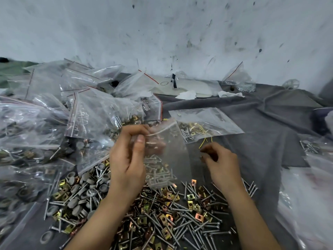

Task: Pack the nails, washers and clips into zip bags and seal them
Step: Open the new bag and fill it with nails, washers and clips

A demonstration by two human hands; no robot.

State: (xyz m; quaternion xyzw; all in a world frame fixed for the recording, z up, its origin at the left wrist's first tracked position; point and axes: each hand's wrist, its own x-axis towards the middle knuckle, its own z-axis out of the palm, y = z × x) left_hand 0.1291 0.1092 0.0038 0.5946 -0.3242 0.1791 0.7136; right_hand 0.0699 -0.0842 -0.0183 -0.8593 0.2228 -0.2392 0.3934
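My left hand pinches the top edge of a clear zip bag that hangs with several nails in its lower part. My right hand hovers to the right of that bag with its fingers curled; I cannot tell whether it holds anything. Below both hands, loose nails and brass clips lie in a heap on the grey cloth. Grey washers lie mixed with nails at the lower left.
A big pile of filled zip bags covers the left. One flat bag with parts and yellow ties lies behind my hands. More bags sit at the right edge. A stained wall stands behind the grey cloth.
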